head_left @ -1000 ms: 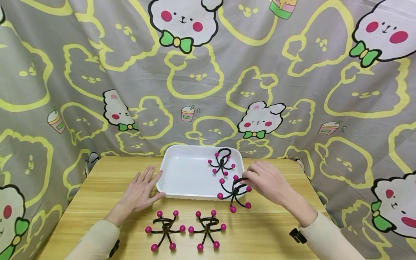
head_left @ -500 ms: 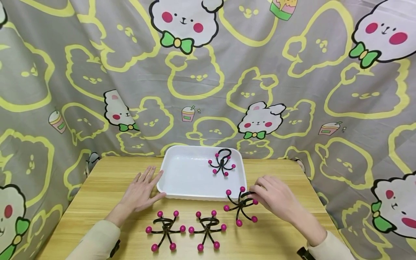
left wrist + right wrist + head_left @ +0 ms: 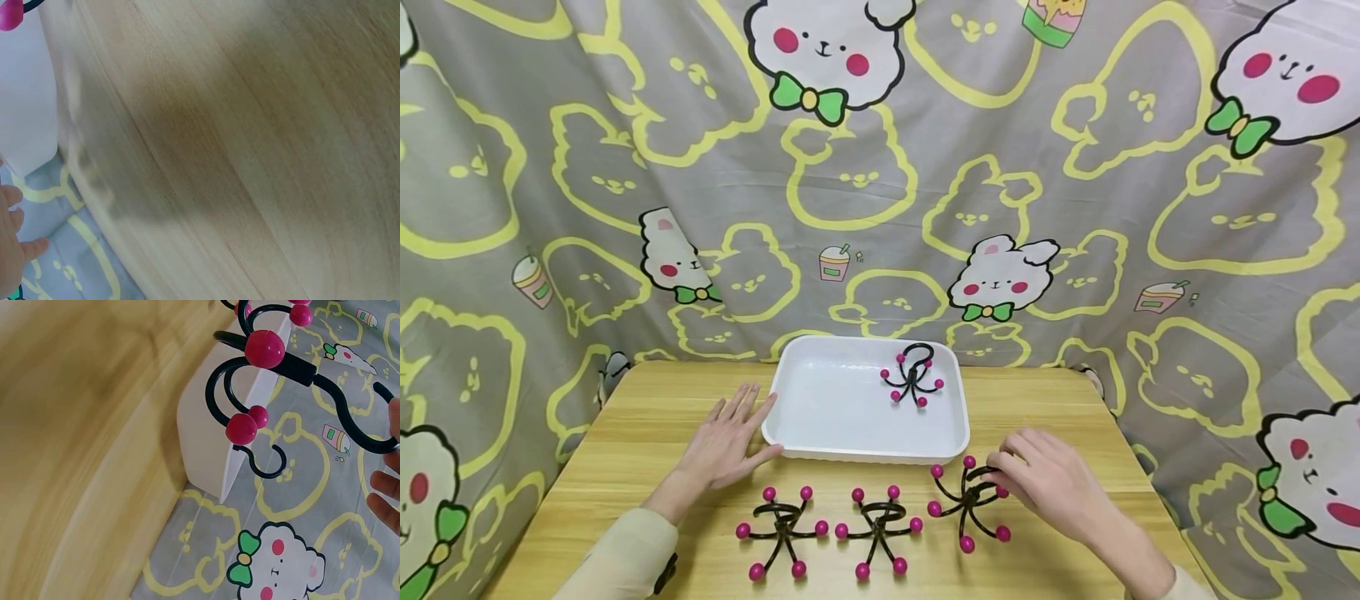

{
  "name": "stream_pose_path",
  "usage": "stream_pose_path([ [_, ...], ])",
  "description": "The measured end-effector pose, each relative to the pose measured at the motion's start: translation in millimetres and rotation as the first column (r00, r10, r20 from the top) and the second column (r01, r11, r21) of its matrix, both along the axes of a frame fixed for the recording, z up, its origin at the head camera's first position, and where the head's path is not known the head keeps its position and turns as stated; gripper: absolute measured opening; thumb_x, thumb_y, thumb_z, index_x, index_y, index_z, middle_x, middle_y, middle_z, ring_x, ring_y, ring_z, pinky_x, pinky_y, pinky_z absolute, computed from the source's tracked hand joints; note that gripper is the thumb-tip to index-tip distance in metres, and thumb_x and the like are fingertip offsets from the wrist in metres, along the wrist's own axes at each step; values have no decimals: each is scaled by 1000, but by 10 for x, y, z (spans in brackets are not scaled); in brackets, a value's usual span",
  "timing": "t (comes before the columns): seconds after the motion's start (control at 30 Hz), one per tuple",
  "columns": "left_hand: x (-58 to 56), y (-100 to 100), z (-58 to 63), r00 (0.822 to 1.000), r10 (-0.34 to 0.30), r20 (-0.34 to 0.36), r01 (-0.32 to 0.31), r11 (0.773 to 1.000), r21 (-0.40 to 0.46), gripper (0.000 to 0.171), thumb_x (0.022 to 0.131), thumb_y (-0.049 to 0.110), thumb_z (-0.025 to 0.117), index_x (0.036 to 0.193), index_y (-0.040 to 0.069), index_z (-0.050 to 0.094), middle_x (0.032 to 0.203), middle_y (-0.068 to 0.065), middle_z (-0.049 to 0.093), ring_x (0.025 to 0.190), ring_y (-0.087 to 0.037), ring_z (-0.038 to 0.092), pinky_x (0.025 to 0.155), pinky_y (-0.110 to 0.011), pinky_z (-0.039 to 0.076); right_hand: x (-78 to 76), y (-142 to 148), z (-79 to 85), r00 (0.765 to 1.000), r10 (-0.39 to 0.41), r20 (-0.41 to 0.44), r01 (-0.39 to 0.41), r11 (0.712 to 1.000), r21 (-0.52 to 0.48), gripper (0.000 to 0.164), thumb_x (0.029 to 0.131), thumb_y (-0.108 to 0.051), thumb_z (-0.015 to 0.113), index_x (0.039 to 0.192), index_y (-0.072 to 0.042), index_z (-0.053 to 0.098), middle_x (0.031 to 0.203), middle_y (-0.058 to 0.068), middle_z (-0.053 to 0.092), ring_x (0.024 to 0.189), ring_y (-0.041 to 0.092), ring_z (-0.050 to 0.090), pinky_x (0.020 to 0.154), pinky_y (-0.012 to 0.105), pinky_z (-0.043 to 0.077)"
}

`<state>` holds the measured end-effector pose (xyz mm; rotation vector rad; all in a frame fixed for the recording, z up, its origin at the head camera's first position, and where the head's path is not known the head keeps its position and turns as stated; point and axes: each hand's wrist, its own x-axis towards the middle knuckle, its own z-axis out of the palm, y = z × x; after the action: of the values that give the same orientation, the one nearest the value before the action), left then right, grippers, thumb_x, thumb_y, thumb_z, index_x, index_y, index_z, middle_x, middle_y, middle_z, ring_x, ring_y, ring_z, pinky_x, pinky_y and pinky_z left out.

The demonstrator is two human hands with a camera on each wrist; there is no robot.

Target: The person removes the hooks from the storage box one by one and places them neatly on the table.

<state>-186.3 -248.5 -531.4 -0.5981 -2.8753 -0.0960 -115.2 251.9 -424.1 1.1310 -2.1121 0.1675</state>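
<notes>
My right hand (image 3: pixel 1048 487) pinches the hooked end of a black multi-arm hook hanger with pink ball tips (image 3: pixel 969 498), to the right of two like hangers. In the right wrist view the held hanger's black stem (image 3: pixel 297 367) and curved hook run up to my fingertips (image 3: pixel 387 487). A white tray (image 3: pixel 842 417) stands at the back, one hanger (image 3: pixel 913 377) lying in its right part. My left hand (image 3: pixel 721 442), fingers spread and straight, rests at the tray's left edge. In front, a left hanger (image 3: pixel 782 527) and a middle hanger (image 3: pixel 878 527) stand on the table.
The wooden table (image 3: pixel 647 417) backs onto a grey curtain (image 3: pixel 880 192) printed with yellow outlines and white cartoon animals. Its side edges slope away left and right, with curtain beyond both.
My right hand has moved down and toward me from the tray's front right corner, bringing the pinched hanger beside the other two. My left hand and the tray have stayed put.
</notes>
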Motion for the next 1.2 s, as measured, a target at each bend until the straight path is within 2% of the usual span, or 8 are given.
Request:
stream_pose_path([
  [0.27, 4, 0, -1, 1000, 10, 22, -10, 1000, -7, 90, 97, 72, 53, 166, 17, 35, 173, -22, 29, 161, -43, 31, 126, -68, 35, 75, 44, -93, 999, -30, 43, 29, 999, 34, 39, 114, -38, 44, 91, -20, 71, 84, -9, 59, 78, 10, 56, 66, 25, 49],
  [0.5, 0, 2, -2, 1000, 12, 24, -12, 1000, -5, 90, 97, 71, 54, 166, 16, 35, 173, -22, 28, 161, -42, 30, 126, -68, 34, 91, 72, -204, 997, -68, 39, 65, 995, 75, 43, 115, -40, 39, 91, -21, 69, 84, -9, 58, 78, 10, 56, 67, 27, 50],
  [0.8, -3, 5, -1, 1000, 13, 23, -12, 1000, -12, 90, 97, 71, 54, 166, 17, 34, 173, -22, 28, 161, -42, 31, 126, -67, 34, 119, 66, -373, 996, -76, 54, 71, 993, 91, 41, 113, -43, 42, 90, -23, 69, 83, -11, 57, 77, 10, 54, 67, 26, 49],
  [0.97, -7, 3, -3, 1000, 15, 24, -15, 1000, -12, 90, 97, 72, 54, 166, 17, 34, 173, -21, 27, 161, -43, 31, 126, -67, 35, 142, 70, -413, 994, -79, 81, 71, 993, 92, 38, 112, -43, 45, 91, -23, 70, 84, -11, 58, 77, 9, 54, 68, 25, 49],
  [1.13, -4, 4, 0, 1000, 17, 24, -16, 1000, -8, 90, 97, 71, 54, 166, 17, 34, 173, -22, 28, 160, -43, 31, 126, -67, 35, 156, 70, -437, 991, -86, 98, 76, 992, 96, 44, 114, -44, 38, 91, -24, 69, 83, -11, 57, 77, 8, 54, 67, 23, 49],
  [1.2, -1, 6, 3, 1000, 16, 26, -16, 1000, -7, 90, 97, 71, 54, 166, 17, 34, 173, -22, 28, 161, -43, 31, 126, -67, 35, 160, 70, -442, 991, -85, 104, 75, 993, 96, 42, 114, -44, 41, 91, -24, 69, 84, -12, 57, 77, 7, 53, 67, 22, 48],
])
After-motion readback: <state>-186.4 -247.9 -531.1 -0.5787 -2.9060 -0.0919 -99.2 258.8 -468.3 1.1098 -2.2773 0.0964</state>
